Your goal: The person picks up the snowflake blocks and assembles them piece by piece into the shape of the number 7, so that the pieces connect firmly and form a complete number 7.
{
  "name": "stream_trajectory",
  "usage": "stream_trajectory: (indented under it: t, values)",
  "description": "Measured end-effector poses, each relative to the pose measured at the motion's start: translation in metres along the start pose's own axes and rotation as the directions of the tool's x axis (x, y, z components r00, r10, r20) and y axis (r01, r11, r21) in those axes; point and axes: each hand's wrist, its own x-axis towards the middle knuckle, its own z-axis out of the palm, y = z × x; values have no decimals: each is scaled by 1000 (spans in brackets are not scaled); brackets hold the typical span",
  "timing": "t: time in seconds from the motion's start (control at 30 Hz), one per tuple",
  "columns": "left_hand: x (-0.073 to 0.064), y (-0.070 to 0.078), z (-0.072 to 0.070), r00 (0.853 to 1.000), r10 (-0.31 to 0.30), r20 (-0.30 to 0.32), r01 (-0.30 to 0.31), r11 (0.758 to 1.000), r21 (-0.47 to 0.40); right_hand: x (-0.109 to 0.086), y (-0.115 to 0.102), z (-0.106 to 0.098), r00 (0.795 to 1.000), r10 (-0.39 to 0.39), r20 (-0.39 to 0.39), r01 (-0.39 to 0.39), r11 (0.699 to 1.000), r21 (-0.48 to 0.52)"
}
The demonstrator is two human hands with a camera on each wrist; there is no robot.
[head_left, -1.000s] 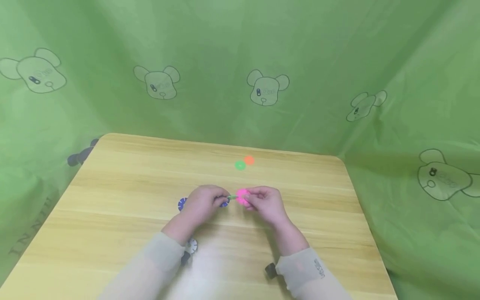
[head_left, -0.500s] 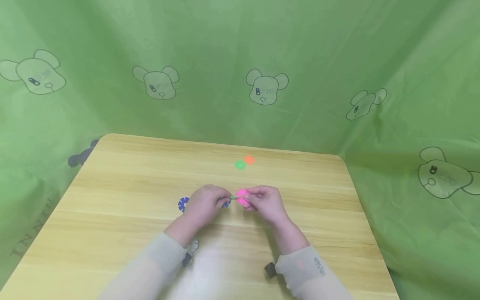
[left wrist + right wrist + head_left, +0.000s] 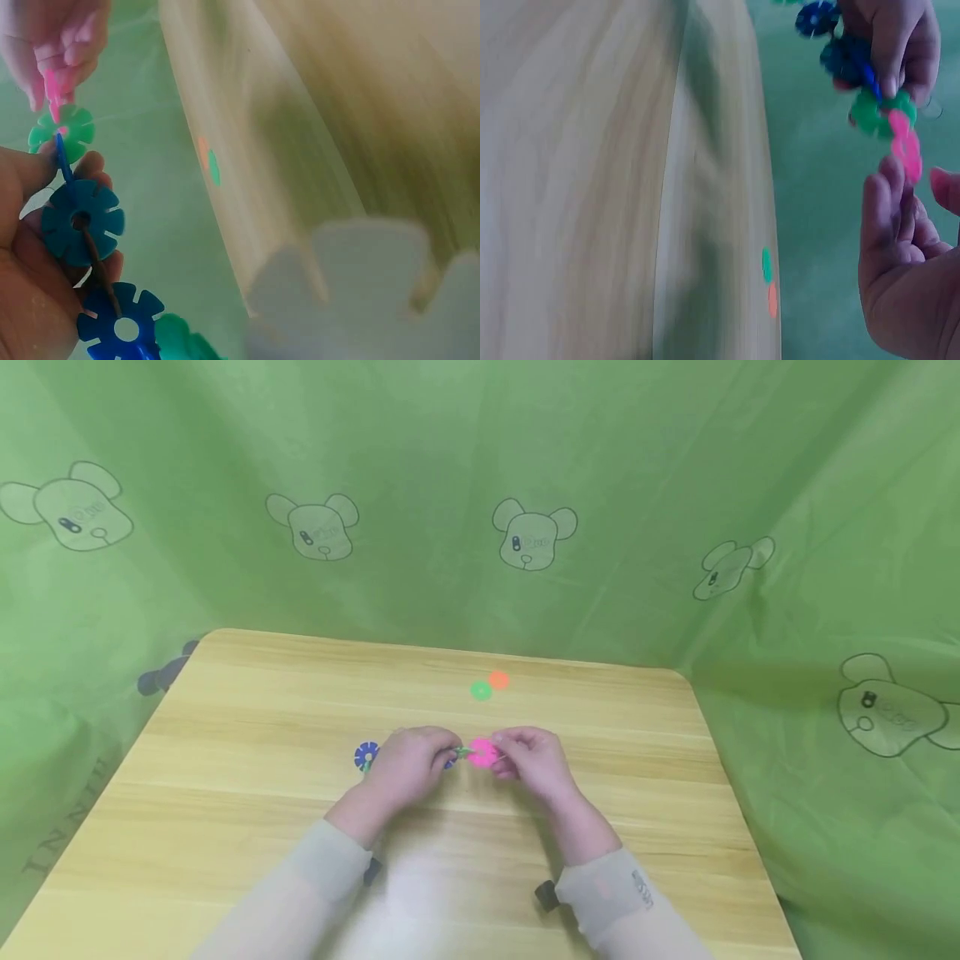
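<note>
My left hand (image 3: 408, 768) holds a chain of slotted plastic discs in its curled fingers and thumb. In the left wrist view a blue disc (image 3: 82, 221) lies against its palm, and a green disc (image 3: 61, 135) sits by the thumb. Below are another blue disc (image 3: 120, 322), a green piece (image 3: 184, 339) and a large blurred grey disc (image 3: 337, 292). A pink disc (image 3: 482, 752) joins the green one at the chain's right end. My right hand (image 3: 536, 766) is at its edge; in the right wrist view its fingertips touch the pink disc (image 3: 906, 148) while the thumb stands apart.
A loose green disc (image 3: 481, 691) and an orange disc (image 3: 498, 680) lie side by side near the far edge of the wooden table (image 3: 600, 718). Green printed cloth (image 3: 420, 568) hangs around the table.
The right hand's thumb has drawn back, so more of the pink disc shows. The chain's left blue disc has shifted slightly upward, and the pale disc under the left forearm is hidden from the head view.
</note>
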Motion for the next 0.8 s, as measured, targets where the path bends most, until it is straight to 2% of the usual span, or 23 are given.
stream_trajectory:
  t: [0.13,0.23,0.37,0.5,0.67,0.8]
  values:
    - [0,-3,-1,1000,-16,10,16,1000,16,15,2,-9,989,-108,-98,90,982,-167]
    - [-1,-5,0,999,-24,21,24,999,23,29,0,-15,966,-222,-134,167,928,-334]
    - [-1,-7,2,999,-32,26,31,999,19,52,-5,-22,942,-307,-135,213,859,-465]
    - [-2,-9,3,999,-36,38,36,999,8,75,-8,-26,951,-284,-119,177,820,-544]
    - [-1,-10,4,998,-41,51,42,999,-7,100,-5,-23,985,-155,-78,76,790,-608]
    - [0,-13,6,998,-29,55,30,999,-15,121,4,-16,997,-74,-33,32,735,-677]
